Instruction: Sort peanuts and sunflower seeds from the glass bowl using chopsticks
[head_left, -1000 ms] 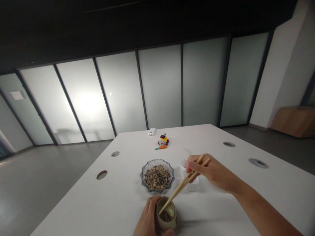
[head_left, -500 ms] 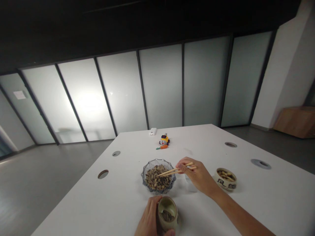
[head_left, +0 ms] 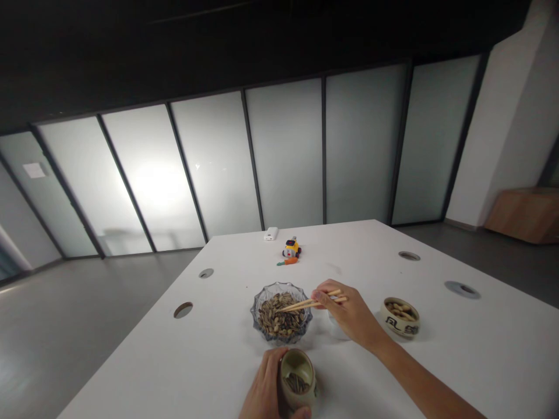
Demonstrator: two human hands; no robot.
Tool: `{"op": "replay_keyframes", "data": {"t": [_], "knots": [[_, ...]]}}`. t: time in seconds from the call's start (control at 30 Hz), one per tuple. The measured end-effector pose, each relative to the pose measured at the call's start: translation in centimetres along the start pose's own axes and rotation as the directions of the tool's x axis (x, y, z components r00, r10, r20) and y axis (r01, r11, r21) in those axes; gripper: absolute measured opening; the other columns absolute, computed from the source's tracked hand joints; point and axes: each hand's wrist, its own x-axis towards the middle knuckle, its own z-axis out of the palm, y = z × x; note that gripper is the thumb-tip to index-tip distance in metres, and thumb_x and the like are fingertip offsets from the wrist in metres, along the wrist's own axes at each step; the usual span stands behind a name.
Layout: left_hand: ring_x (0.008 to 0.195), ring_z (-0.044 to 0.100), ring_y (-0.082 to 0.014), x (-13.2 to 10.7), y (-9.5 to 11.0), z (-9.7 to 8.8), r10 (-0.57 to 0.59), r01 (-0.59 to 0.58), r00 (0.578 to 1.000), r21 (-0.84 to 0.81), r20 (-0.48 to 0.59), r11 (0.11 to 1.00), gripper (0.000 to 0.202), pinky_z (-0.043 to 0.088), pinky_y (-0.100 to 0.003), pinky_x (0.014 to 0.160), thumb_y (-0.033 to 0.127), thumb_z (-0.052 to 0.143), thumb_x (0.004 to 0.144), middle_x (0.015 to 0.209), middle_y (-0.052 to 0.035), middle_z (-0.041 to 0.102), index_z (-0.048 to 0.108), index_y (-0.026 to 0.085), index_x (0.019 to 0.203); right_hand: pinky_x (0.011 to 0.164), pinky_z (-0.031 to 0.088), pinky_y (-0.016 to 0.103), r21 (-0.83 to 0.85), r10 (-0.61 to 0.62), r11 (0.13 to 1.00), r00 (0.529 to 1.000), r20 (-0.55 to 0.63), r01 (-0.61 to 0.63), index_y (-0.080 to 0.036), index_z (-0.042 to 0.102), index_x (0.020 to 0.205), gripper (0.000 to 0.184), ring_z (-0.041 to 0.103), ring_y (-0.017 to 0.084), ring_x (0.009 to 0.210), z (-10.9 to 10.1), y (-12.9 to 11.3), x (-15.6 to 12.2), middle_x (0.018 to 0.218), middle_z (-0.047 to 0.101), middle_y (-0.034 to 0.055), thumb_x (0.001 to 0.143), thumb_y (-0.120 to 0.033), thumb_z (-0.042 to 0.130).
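My right hand (head_left: pixel 343 305) is closed around a pair of wooden chopsticks (head_left: pixel 308 304). Their tips reach into sunflower seeds (head_left: pixel 279 320) in a scalloped clear glass bowl (head_left: pixel 257 329); whether a seed is pinched between them I cannot tell. Nearer to me, my left hand (head_left: pixel 264 387) wraps round a small greenish ceramic cup (head_left: pixel 299 364), tilted so its mouth shows. Some sunflower seeds lie at the bottom of the cup. Partly hidden behind my right hand is a clear container (head_left: pixel 337 329).
To the right stands a ceramic bowl (head_left: pixel 400 329) with dark characters, holding what look like peanuts. Farther back on the white table (head_left: pixel 218 361) lie an orange toy screwdriver (head_left: pixel 288 262), a yellow toy car (head_left: pixel 292 249) and a white device (head_left: pixel 271 234). Several round holes pierce the tabletop.
The chopstick tips have shifted slightly left and up among the seeds, with my right hand barely moving. My left hand and the cup stay in place.
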Motion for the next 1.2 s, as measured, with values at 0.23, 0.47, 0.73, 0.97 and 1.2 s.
{"op": "replay_keyframes", "data": {"t": [0.23, 0.47, 0.73, 0.97, 1.2], "knots": [[0.128, 0.063, -0.0386, -0.1, -0.1, -0.1, 0.013, -0.013, 1.0, -0.003, -0.013, 1.0, 0.075, 0.049, -0.049, 0.112, 0.031, 0.081, 0.072, 0.136, -0.0161, 0.062, 0.052, 0.021, 0.14, 0.076, 0.063, 0.034, -0.049, -0.011, 0.999, 1.0, 0.003, 0.011, -0.02, 0.078, 0.082, 0.045, 0.073, 0.025, 0.082, 0.5, 0.9, -0.1, 0.09, 0.076, 0.0093, 0.099, -0.058, 0.063], [0.129, 0.061, -0.0397, 0.1, 0.0, 0.0, -0.009, 0.009, 1.0, 0.012, 0.012, 1.0, 0.076, 0.047, -0.053, 0.113, 0.032, 0.08, 0.072, 0.138, -0.0175, 0.06, 0.05, 0.02, 0.141, 0.076, 0.065, 0.035, -0.013, 0.011, 1.0, 1.0, -0.011, -0.011, -0.02, 0.079, 0.081, 0.051, 0.075, 0.026, 0.082, 0.7, 0.6, -0.3, 0.089, 0.079, 0.0103, 0.096, -0.066, 0.064], [0.127, 0.063, -0.0382, 0.1, 0.3, -0.1, -0.004, 0.004, 1.0, 0.002, -0.01, 1.0, 0.075, 0.05, -0.049, 0.112, 0.033, 0.082, 0.072, 0.135, -0.0147, 0.063, 0.052, 0.022, 0.139, 0.076, 0.066, 0.036, 0.07, 0.03, 0.997, 0.999, -0.016, -0.028, -0.02, 0.078, 0.083, 0.05, 0.076, 0.026, 0.081, -0.2, -0.8, 0.0, 0.087, 0.076, 0.0081, 0.093, -0.067, 0.067], [0.13, 0.061, -0.04, 0.0, 0.3, -0.1, -0.027, 0.027, 1.0, 0.02, 0.01, 0.999, 0.077, 0.047, -0.053, 0.114, 0.028, 0.08, 0.07, 0.139, -0.0187, 0.061, 0.051, 0.019, 0.141, 0.076, 0.058, 0.034, -0.07, -0.045, 0.997, 0.999, 0.007, 0.045, -0.02, 0.078, 0.081, 0.049, 0.072, 0.024, 0.08, 0.6, -0.1, -0.4, 0.085, 0.076, 0.0079, 0.099, -0.062, 0.062], [0.132, 0.06, -0.041, -0.1, -0.2, 0.0, -0.024, 0.024, 1.0, 0.01, 0.0, 1.0, 0.08, 0.047, -0.055, 0.115, 0.028, 0.082, 0.07, 0.14, -0.0195, 0.06, 0.05, 0.018, 0.143, 0.077, 0.055, 0.034, -0.109, -0.104, 0.988, 0.994, 0.02, 0.106, -0.02, 0.078, 0.08, 0.048, 0.071, 0.024, 0.081, 1.0, -0.4, -0.7, 0.085, 0.075, 0.0078, 0.103, -0.058, 0.059]]}}
